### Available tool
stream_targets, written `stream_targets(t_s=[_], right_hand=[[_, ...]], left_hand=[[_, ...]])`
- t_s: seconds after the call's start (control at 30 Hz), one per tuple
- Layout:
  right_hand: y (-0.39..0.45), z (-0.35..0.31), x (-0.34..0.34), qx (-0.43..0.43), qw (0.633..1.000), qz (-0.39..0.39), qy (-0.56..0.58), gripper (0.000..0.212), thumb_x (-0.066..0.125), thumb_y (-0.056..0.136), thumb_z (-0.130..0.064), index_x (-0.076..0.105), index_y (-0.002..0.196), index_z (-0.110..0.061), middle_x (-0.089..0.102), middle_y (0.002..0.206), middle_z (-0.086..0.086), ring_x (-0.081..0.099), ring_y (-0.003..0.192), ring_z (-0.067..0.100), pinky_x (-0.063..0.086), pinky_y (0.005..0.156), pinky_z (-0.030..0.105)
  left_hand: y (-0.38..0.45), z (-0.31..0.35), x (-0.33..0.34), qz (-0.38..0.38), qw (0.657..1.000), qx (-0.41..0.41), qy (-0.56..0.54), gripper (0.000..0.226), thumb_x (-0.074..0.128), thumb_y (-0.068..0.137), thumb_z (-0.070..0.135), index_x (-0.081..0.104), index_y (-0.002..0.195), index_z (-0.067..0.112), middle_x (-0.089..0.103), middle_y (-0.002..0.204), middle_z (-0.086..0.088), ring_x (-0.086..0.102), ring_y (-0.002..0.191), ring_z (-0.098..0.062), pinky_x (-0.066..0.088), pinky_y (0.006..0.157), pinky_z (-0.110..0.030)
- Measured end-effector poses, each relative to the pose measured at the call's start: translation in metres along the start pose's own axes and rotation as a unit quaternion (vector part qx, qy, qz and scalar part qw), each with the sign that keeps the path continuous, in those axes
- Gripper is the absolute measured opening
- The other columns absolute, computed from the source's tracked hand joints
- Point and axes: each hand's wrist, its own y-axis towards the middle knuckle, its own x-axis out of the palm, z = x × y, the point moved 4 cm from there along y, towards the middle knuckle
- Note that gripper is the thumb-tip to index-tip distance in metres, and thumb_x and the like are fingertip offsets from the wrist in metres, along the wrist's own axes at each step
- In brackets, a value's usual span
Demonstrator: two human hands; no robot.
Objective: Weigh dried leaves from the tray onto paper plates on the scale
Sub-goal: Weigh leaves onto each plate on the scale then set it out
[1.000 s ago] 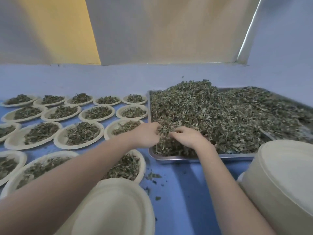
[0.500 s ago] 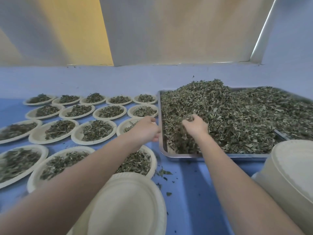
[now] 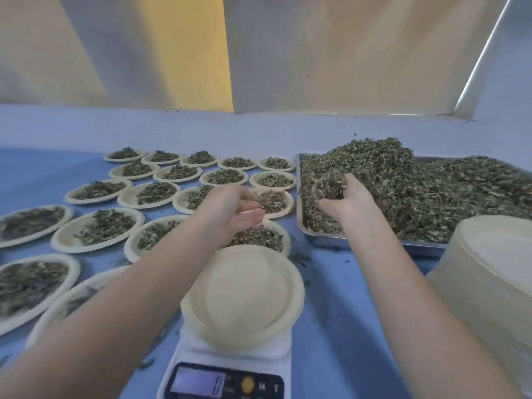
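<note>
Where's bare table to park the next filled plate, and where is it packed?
Free: the blue strip between the scale and the tray, though flecked with crumbs; also the blue band behind the filled plates, against the wall. Crowded: everything left of the scale is plates nearly rim to rim. The plate stack blocks the near right.

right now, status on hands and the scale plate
Right hand grips a clump of dried leaves over the tray. Left hand open, empty. Plate on the scale empty. Path clear.
</note>
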Motion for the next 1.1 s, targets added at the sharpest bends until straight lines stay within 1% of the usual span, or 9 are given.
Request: stream_targets(t_s=[0.1, 0.17, 0.23, 0.3, 0.37, 0.43, 0.77, 0.9, 1.1], right_hand=[[-0.048, 0.008, 0.019, 0.03, 0.988, -0.117, 0.093, 0.023, 0.056, 0.087, 0.003, 0.05, 0.094, -0.018, 0.057, 0.082, 0.0, 0.063, 0.07, 0.009, 0.048, 0.06, 0.011], [-0.079, 0.026, 0.04, 0.099, 0.961, -0.192, 0.174, 0.009, 0.053, 0.094, -0.009, 0.058, 0.1, -0.012, 0.065, 0.092, 0.008, 0.067, 0.073, 0.016, 0.057, 0.059, 0.025], [-0.091, 0.045, 0.045, 0.023, 0.974, -0.222, -0.044, 0.027, 0.06, 0.091, -0.026, 0.06, 0.116, -0.017, 0.067, 0.112, 0.006, 0.064, 0.1, 0.021, 0.055, 0.085, 0.04], [-0.108, 0.051, 0.044, -0.159, 0.878, -0.29, -0.346, 0.047, 0.065, 0.083, -0.049, 0.057, 0.126, -0.032, 0.059, 0.126, -0.012, 0.054, 0.115, 0.007, 0.044, 0.101, 0.034], [-0.123, 0.045, 0.044, -0.238, 0.776, -0.359, -0.461, 0.06, 0.053, 0.07, -0.074, 0.054, 0.125, -0.049, 0.055, 0.123, -0.028, 0.05, 0.103, -0.011, 0.04, 0.088, 0.015], [-0.128, 0.036, 0.044, -0.267, 0.737, -0.355, -0.509, 0.065, 0.035, 0.064, -0.083, 0.052, 0.121, -0.058, 0.056, 0.12, -0.03, 0.046, 0.085, -0.02, 0.033, 0.073, 0.006], [-0.113, 0.032, 0.035, -0.353, 0.746, -0.218, -0.521, 0.033, 0.041, 0.093, -0.056, 0.064, 0.112, -0.04, 0.063, 0.118, -0.018, 0.056, 0.095, 0.001, 0.037, 0.074, 0.019], [-0.118, 0.049, 0.048, -0.329, 0.706, -0.323, -0.537, 0.072, 0.039, 0.079, -0.071, 0.039, 0.142, -0.035, 0.029, 0.153, -0.012, 0.024, 0.141, 0.006, 0.02, 0.109, 0.027], [-0.126, 0.072, 0.069, -0.309, 0.657, -0.416, -0.548, 0.089, 0.035, 0.068, -0.076, 0.022, 0.148, -0.039, 0.013, 0.158, -0.013, 0.002, 0.145, 0.006, 0.003, 0.119, 0.038]], left_hand=[[-0.019, -0.005, -0.027, 0.038, 0.999, 0.026, -0.018, 0.014, 0.046, 0.093, 0.0, 0.053, 0.105, -0.002, 0.065, 0.099, -0.019, 0.068, 0.08, -0.026, 0.059, 0.059, -0.031], [-0.03, -0.009, -0.042, 0.053, 0.997, 0.042, -0.039, 0.013, 0.046, 0.094, 0.0, 0.05, 0.106, 0.001, 0.064, 0.097, -0.016, 0.067, 0.078, -0.024, 0.059, 0.062, -0.029], [-0.04, -0.013, -0.056, 0.07, 0.995, 0.059, -0.04, 0.02, 0.046, 0.094, 0.0, 0.049, 0.114, 0.002, 0.063, 0.101, -0.015, 0.066, 0.077, -0.021, 0.058, 0.062, -0.027], [-0.047, -0.016, -0.068, 0.089, 0.993, 0.072, -0.039, 0.025, 0.046, 0.095, 0.0, 0.05, 0.119, -0.001, 0.061, 0.107, -0.017, 0.064, 0.077, -0.02, 0.058, 0.062, -0.026], [-0.053, -0.018, -0.077, 0.106, 0.99, 0.079, -0.037, 0.015, 0.046, 0.094, -0.001, 0.053, 0.107, 0.0, 0.06, 0.1, -0.017, 0.063, 0.077, -0.022, 0.057, 0.066, -0.028], [-0.057, -0.02, -0.083, 0.12, 0.988, 0.092, -0.03, 0.01, 0.046, 0.094, -0.001, 0.054, 0.1, 0.002, 0.06, 0.091, -0.015, 0.063, 0.081, -0.024, 0.056, 0.071, -0.028], [-0.055, -0.037, -0.105, 0.128, 0.967, 0.172, 0.14, 0.026, 0.05, 0.095, 0.012, 0.057, 0.12, 0.011, 0.062, 0.108, -0.006, 0.06, 0.092, -0.017, 0.051, 0.08, -0.026], [-0.055, -0.046, -0.107, 0.101, 0.959, 0.173, 0.202, 0.028, 0.047, 0.096, 0.025, 0.056, 0.122, 0.022, 0.059, 0.123, 0.0, 0.055, 0.115, -0.019, 0.041, 0.104, -0.042], [-0.053, -0.053, -0.098, 0.082, 0.966, 0.168, 0.178, 0.032, 0.045, 0.097, 0.033, 0.052, 0.127, 0.023, 0.055, 0.131, -0.004, 0.053, 0.119, -0.021, 0.039, 0.106, -0.044]])
